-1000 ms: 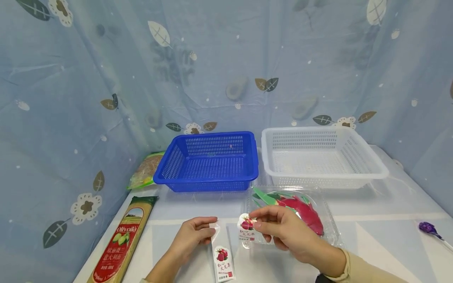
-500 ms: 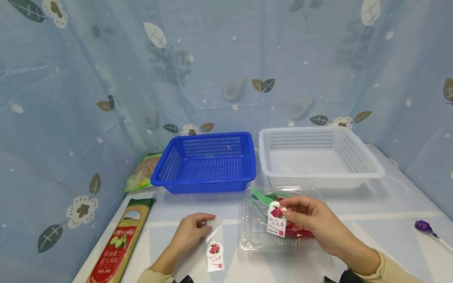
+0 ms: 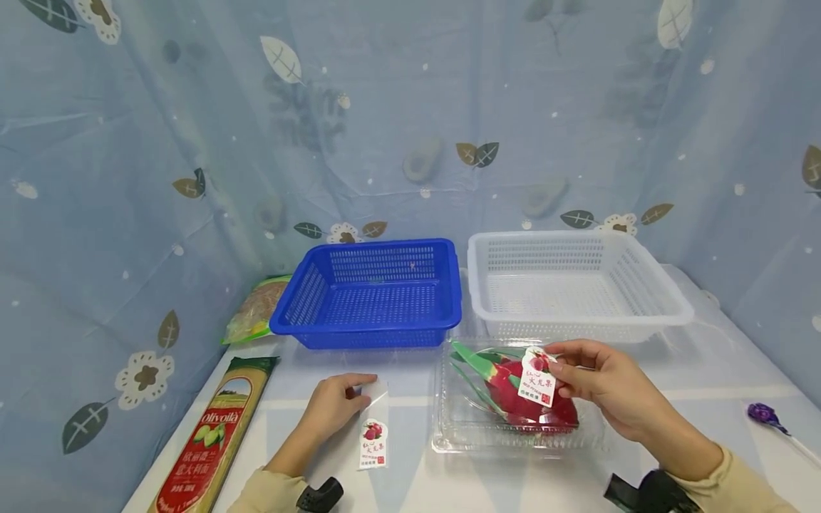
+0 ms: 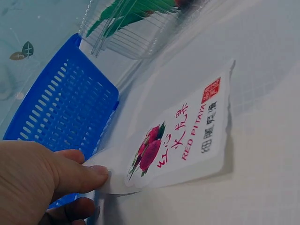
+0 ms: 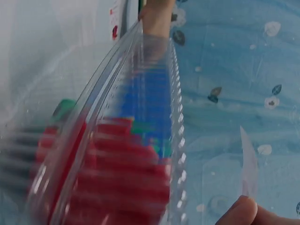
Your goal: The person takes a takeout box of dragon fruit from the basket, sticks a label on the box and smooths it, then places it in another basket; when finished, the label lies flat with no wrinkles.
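My right hand [image 3: 609, 381] pinches a white sticker label [image 3: 537, 377] printed with a red dragon fruit, held above a clear plastic box [image 3: 462, 427]. Inside that box lies a red dragon fruit [image 3: 507, 399] with green leaf tips. My left hand [image 3: 335, 410] pinches the upper end of a backing strip [image 3: 378, 399], which bears a second label [image 3: 373, 443] of the same kind; in the left wrist view the words RED PITAYA are legible on that label [image 4: 183, 136]. The right wrist view shows the held label [image 5: 249, 164] edge-on, beside the box wall.
Behind the box stand a blue basket [image 3: 365, 338] and a white basket [image 3: 584, 328]. A spaghetti packet [image 3: 208, 442] lies at the left, with another bag [image 3: 256, 313] partly behind the blue basket. A purple flower-topped stick [image 3: 766, 417] lies far right.
My right hand has carried its label rightward and slightly up, away from the left hand, to above the dragon fruit. My left hand has drawn a little left and up with the strip.
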Action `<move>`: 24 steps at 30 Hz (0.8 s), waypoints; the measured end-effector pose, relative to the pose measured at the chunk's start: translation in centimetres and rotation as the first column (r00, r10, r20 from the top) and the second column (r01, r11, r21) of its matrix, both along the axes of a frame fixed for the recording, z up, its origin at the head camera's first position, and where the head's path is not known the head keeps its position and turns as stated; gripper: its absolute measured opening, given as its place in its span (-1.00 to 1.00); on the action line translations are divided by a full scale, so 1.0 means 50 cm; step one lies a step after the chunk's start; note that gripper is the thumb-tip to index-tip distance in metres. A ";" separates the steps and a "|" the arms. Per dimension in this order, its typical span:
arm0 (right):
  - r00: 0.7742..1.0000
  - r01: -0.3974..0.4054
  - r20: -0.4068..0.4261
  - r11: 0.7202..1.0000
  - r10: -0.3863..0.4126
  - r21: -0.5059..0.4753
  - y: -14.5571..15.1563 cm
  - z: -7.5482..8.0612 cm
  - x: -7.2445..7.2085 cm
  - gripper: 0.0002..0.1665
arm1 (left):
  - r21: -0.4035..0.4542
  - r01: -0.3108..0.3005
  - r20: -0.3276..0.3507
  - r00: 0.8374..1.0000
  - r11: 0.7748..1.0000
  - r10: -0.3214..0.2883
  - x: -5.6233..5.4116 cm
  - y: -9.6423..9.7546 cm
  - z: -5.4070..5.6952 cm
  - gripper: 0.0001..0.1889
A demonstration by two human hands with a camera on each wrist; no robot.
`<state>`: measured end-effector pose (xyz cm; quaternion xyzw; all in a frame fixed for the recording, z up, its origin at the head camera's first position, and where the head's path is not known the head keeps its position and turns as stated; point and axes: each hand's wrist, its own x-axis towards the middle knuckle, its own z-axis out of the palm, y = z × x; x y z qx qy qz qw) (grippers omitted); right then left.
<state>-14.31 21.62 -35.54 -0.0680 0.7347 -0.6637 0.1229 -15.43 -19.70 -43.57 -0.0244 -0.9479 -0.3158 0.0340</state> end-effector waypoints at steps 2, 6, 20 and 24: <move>1.000 -0.005 -0.025 1.000 0.005 -0.010 0.006 -0.002 -0.002 -0.73 | -0.013 0.000 0.006 1.000 1.000 0.000 -0.005 -0.005 0.001 -0.64; 0.999 -0.013 -0.049 1.000 0.012 -0.002 0.011 -0.004 -0.006 -0.78 | -0.024 -0.008 0.027 1.000 1.000 0.009 -0.015 -0.015 -0.001 -0.63; 0.998 -0.039 -0.047 0.989 0.047 0.146 0.028 -0.001 -0.024 -0.53 | 0.102 -0.023 -0.123 0.992 0.994 0.036 -0.026 -0.011 0.021 -0.69; 0.996 -0.038 -0.068 0.987 0.049 0.153 0.030 -0.001 -0.025 -0.62 | 0.147 0.028 -0.163 0.987 0.989 -0.004 -0.009 0.031 0.050 -0.71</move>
